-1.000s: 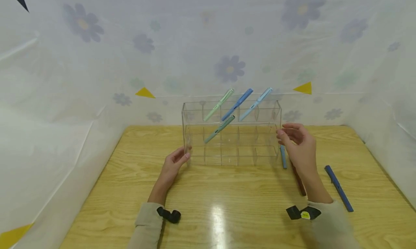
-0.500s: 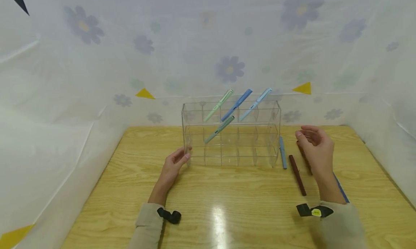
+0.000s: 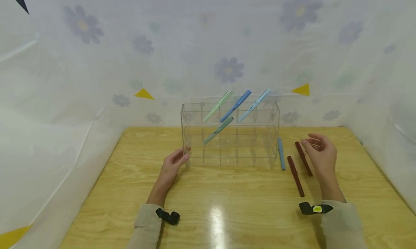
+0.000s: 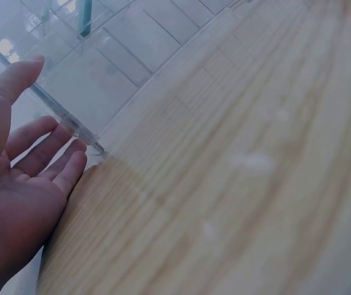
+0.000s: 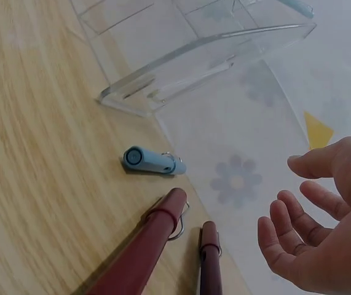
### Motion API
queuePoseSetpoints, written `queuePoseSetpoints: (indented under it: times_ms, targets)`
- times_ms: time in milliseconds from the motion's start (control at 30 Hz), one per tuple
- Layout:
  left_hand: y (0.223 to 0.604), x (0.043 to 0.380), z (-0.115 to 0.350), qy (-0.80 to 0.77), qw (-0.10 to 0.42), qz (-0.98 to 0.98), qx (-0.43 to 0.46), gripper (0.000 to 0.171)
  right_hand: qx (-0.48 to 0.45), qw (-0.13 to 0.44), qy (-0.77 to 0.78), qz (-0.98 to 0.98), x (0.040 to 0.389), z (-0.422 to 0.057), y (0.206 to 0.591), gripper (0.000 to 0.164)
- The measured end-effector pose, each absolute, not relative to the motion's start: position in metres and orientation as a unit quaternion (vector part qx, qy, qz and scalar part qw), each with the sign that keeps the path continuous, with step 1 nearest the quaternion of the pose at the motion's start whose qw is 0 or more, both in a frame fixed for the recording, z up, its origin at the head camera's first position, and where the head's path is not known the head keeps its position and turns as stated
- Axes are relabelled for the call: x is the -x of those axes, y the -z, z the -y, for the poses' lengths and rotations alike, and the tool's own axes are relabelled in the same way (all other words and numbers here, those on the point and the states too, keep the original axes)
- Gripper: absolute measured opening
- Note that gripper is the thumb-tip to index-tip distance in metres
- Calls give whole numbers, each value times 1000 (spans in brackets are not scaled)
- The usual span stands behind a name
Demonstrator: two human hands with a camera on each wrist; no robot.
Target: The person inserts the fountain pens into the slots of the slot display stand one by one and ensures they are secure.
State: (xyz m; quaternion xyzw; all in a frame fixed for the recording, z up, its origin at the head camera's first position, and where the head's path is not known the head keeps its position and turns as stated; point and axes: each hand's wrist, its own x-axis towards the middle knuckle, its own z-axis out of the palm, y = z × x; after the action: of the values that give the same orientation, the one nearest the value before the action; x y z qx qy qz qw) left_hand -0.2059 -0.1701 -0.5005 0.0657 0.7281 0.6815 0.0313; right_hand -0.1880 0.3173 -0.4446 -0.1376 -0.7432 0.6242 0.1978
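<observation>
A clear acrylic pen rack [image 3: 247,156] stands at the back of the table. Slanting from its top tier are a light green pen [image 3: 218,106], a blue pen [image 3: 235,106] and a light blue pen [image 3: 255,105]; a dark green pen [image 3: 218,130] leans in the tier below. My left hand [image 3: 172,166] rests its fingers against the rack's lower left side, thumb lifted in the left wrist view. Over the table to the right hovers my right hand [image 3: 321,157], fingers loosely bent, holding nothing. Near it lie two dark red pens [image 3: 296,176] and a grey-blue pen [image 3: 281,154].
The wooden table [image 3: 195,205] meets a flowered white sheet [image 3: 188,54] behind and at both sides. Yellow triangles [image 3: 301,90] mark the back sheet. A blue sliver shows beside the right forearm, mostly hidden.
My right hand has moved from the rack's right side out to the right and slightly nearer, uncovering the dark red pens and covering the dark blue one. The left hand stays put.
</observation>
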Motion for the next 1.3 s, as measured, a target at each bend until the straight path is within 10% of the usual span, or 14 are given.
queuePoseSetpoints:
  times_ms: [367, 700, 1300]
  targets:
    - [503, 206, 170, -686, 35, -724, -68, 48, 181, 153, -606, 759, 188, -339, 472, 23]
    - [498, 203, 172, -683, 38, -727, -55, 48, 168, 123, -509, 835, 195, -335, 486, 53]
    - [499, 204, 172, -678, 45, -731, -59, 49, 166, 102, -417, 888, 193, -332, 489, 38]
